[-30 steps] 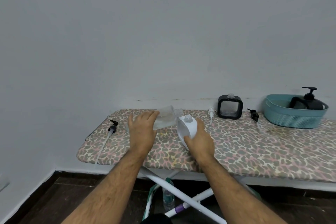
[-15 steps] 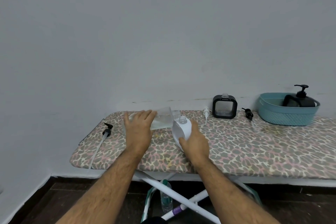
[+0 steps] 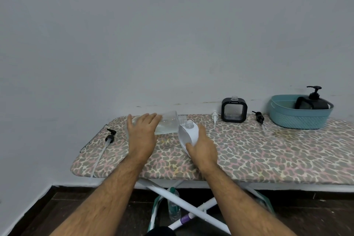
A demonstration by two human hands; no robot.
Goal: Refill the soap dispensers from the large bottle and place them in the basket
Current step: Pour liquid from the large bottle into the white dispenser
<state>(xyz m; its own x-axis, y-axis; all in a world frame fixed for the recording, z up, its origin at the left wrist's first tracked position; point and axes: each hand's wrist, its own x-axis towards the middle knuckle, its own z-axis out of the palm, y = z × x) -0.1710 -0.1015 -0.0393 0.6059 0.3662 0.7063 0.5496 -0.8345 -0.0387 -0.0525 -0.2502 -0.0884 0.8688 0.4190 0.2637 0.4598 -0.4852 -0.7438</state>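
Note:
My left hand (image 3: 141,136) grips the large clear bottle (image 3: 168,123), tipped on its side with its mouth close to the open neck of a white soap dispenser (image 3: 188,133). My right hand (image 3: 203,149) holds that white dispenser, tilted left, on the board. A black square dispenser (image 3: 234,110) with no pump stands farther back. A white pump (image 3: 215,118) lies left of it and a black pump (image 3: 258,116) right of it. The teal basket (image 3: 298,119) at the right holds a black dispenser (image 3: 312,100) with its pump on.
All of this sits on a leopard-print ironing board (image 3: 249,151) against a plain wall. Another black pump with a long tube (image 3: 110,138) lies near the board's left end. Under the board are the crossed white legs and a small bottle (image 3: 174,207) on the dark floor.
The view has shifted slightly, so everything sits a little lower and to the left. Both hands keep their holds; the bottle stays tipped at the white dispenser's neck.

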